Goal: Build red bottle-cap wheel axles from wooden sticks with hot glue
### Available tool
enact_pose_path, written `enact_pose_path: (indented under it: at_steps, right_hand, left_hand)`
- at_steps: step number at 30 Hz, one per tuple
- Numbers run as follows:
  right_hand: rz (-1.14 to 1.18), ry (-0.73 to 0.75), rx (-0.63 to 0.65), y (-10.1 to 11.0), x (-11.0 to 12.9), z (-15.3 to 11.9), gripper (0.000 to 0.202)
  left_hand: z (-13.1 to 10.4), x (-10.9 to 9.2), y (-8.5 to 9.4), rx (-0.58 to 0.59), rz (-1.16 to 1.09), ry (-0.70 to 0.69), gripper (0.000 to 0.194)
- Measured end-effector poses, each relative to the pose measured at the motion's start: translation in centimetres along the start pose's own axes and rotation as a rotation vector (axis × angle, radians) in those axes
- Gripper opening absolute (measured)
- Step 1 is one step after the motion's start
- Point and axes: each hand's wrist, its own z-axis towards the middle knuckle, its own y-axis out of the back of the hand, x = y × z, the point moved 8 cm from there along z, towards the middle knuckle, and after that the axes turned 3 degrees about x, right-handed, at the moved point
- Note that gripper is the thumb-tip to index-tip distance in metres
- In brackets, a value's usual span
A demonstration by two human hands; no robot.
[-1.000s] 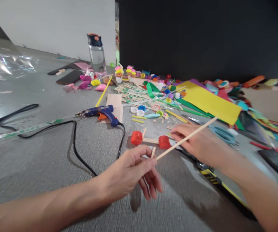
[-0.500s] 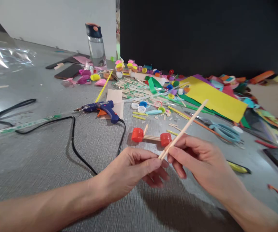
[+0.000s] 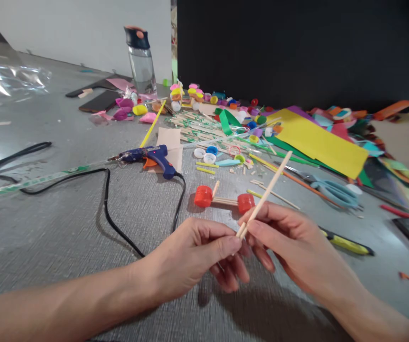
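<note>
Between thumb and fingers, my left hand (image 3: pixel 204 251) pinches the lower ends of thin wooden sticks (image 3: pixel 269 187). My right hand (image 3: pixel 290 242) grips the same sticks slightly higher up. One long stick slants up and to the right; a shorter piece lies against its lower end. Just beyond my hands, a small assembly of red caps (image 3: pixel 203 196) joined by wooden sticks rests on the table, with a short stick standing up beside the left caps. A blue glue gun (image 3: pixel 154 156) lies further left.
A black cable (image 3: pixel 106 209) curves left of my hands. Blue scissors (image 3: pixel 334 192) and a yellow cutter (image 3: pixel 348 243) lie to the right. Coloured caps, sticks and yellow paper (image 3: pixel 321 140) cover the back, near a water bottle (image 3: pixel 142 69).
The long stick's upper tip has moved left and slightly down. My right hand has shifted a little left, and the fingers of my left hand have lowered slightly.
</note>
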Motion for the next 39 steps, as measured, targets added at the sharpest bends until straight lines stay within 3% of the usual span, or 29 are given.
enact_pose_path:
  at_steps: [12,22,35,39]
  right_hand:
    - [0.042,-0.025,-0.008,-0.1,-0.1,-0.1,0.014]
    - [0.004,0.058,-0.151,0.9,0.5,-0.1,0.019]
    - [-0.004,0.052,-0.123,-0.1,0.4,-0.3,0.022]
    - [-0.244,0.056,-0.117,0.4,2.2,-0.9,0.018]
  left_hand:
    - [-0.3,-0.5,-0.6,0.027,0.086,0.009,0.034]
    - [-0.3,-1.5,-0.1,-0.092,0.234,-0.080,0.023]
    - [0.0,-0.4,-0.3,-0.069,0.051,0.015,0.027]
    - [0.1,-0.1,0.0,-0.049,-0.022,0.023,0.025]
